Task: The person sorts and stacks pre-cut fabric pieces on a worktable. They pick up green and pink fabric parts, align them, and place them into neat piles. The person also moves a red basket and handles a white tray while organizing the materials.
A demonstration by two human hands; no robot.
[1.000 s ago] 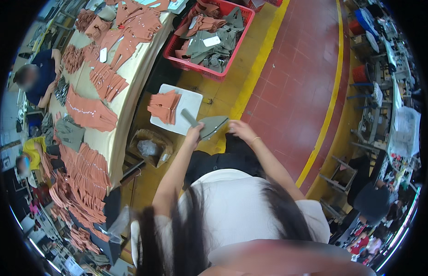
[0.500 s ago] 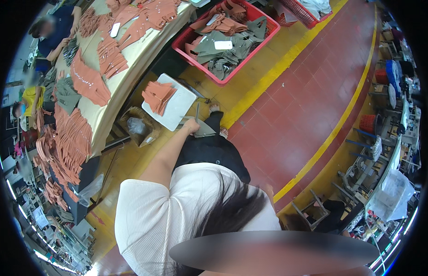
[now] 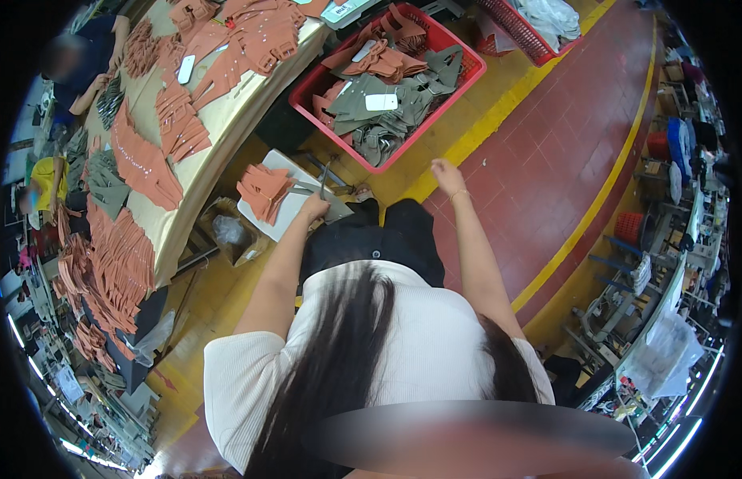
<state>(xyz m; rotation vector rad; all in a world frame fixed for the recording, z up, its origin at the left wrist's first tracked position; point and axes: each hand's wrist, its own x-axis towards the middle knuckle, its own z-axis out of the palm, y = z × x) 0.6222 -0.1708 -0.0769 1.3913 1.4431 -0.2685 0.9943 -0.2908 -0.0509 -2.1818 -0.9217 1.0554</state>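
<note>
My left hand (image 3: 315,207) is closed at the edge of a white stool top, gripping a grey-green cloth piece (image 3: 337,211) just above my lap. A slim grey strip (image 3: 324,179) stands up beside its fingers; whether it is a tool or part of the cloth I cannot tell. On the stool (image 3: 281,164) lies a stack of orange-brown cloth pieces (image 3: 264,193), left of that hand. My right hand (image 3: 447,177) is raised over the aisle, its fingers curled together; anything in them is too small to make out.
A red crate (image 3: 379,169) of green and orange-brown cut pieces stands ahead. A long table (image 3: 227,132) piled with cloth runs along the left, people at its far side. Below the stool sits an open carton (image 3: 247,254). Workbenches (image 3: 654,343) line the right.
My right hand has come into view, lifted out to the right of my lap. The left hand has shifted slightly left and up, still holding the cloth. My body has turned somewhat.
</note>
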